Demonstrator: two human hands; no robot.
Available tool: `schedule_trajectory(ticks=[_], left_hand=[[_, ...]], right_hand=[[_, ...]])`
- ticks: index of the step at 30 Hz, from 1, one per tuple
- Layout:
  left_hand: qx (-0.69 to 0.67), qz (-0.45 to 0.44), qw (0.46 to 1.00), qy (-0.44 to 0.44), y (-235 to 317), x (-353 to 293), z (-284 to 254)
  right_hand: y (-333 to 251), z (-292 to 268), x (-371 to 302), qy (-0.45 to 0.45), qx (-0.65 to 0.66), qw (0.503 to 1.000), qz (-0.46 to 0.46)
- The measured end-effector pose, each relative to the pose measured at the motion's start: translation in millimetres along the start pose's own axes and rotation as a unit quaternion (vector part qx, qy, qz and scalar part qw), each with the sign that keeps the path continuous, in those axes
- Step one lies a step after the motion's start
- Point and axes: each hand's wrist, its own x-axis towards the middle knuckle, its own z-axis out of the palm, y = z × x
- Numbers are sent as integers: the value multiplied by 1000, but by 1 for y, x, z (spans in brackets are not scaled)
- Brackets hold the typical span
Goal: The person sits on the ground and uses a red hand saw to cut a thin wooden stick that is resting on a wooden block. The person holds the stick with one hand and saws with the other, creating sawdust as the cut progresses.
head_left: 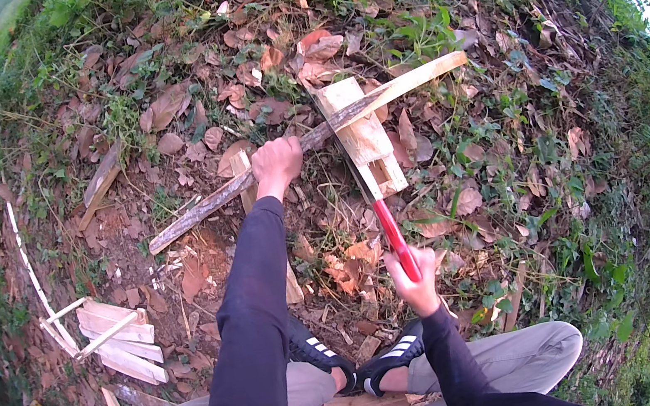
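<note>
My left hand is closed around a long split branch, bark-covered on its near left part and bare pale wood toward its far right end. The branch lies slanted across a squared pale wood block with a notch in its near end. In my right hand is the red handle of a long-bladed tool. Its thin dark blade runs away from me along the block's left side and meets the branch there. Whether it is a saw or a machete, I cannot tell.
Pale split wood pieces lie stacked at the left, beside a long thin white strip. A bark-sided chunk rests farther up. Dry leaves, weeds and wood chips cover the ground. My shoes and bent legs are close below the tool.
</note>
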Motion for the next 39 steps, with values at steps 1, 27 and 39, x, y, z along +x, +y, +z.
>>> schedule_trajectory(ticks=[1, 27, 39], left_hand=[[7, 1, 1000, 8, 3, 7, -6], [49, 29, 997, 59, 12, 8, -2], [15, 29, 998, 48, 16, 0, -1]], right_hand=[[4, -2, -10, 17, 17, 998, -50], [17, 24, 29, 28, 20, 996, -82], [17, 11, 17, 19, 13, 998, -58]])
